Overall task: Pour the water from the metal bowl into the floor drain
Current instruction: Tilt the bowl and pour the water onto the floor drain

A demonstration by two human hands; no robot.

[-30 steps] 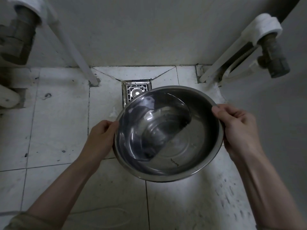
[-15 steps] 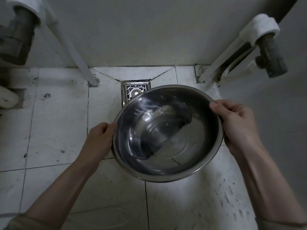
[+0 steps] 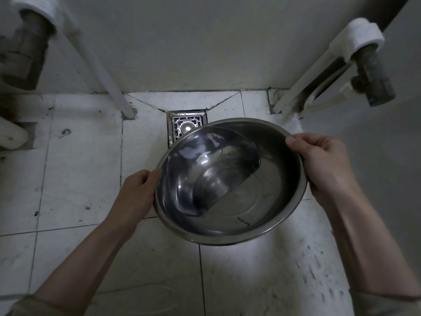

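Note:
A round metal bowl (image 3: 268,201) hangs above the white floor tiles, tipped down toward its far-left side. Water (image 3: 211,174) is pooled against that lower wall, reaching close to the rim. My left hand (image 3: 136,192) grips the rim at the left, thumb on the edge. My right hand (image 3: 325,169) grips the rim at the right, thumb over the edge. The square metal floor drain (image 3: 184,125) lies just beyond the bowl's far-left rim, which covers part of its grate.
A white wall (image 3: 205,42) closes the space right behind the drain. A slanted white pipe (image 3: 100,71) meets the floor at the left, with a valve fitting (image 3: 22,49) above. Another white pipe with valve (image 3: 369,71) stands at the right.
The bowl has tipped further toward the drain, and the water has slid up against its far-left wall. Both hands keep their grips on the rim.

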